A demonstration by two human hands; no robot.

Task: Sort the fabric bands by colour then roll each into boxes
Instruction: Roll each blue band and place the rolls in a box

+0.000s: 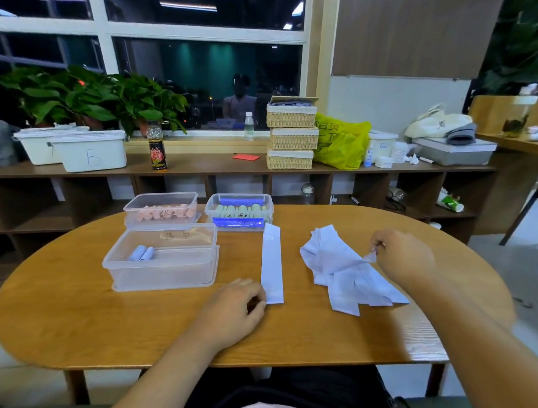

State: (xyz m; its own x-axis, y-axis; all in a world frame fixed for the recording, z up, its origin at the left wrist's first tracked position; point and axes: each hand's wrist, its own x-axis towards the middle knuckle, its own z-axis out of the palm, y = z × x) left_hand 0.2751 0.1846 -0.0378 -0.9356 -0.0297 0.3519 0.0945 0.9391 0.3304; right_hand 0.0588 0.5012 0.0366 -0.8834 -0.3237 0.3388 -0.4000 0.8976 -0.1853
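Note:
A single pale blue fabric band (272, 264) lies flat and straight on the wooden table (316, 331). My left hand (238, 310) rests at its near end, fingertips curled on the left corner. To the right lies a loose pile of pale blue bands (342, 269). My right hand (401, 257) pinches the end of one band at the pile's right side. A clear box (160, 279) at the left holds two rolled blue bands (142, 253). Behind it, one clear box (162, 207) holds pink rolls and another (240, 213) holds pale green rolls.
A low wooden shelf (219, 165) runs along the window behind the table, carrying white tubs, a dark bottle (157, 151), stacked wicker baskets (291, 135) and a yellow bag (342, 142). A chair stands at the far right. My lap is under the table's near edge.

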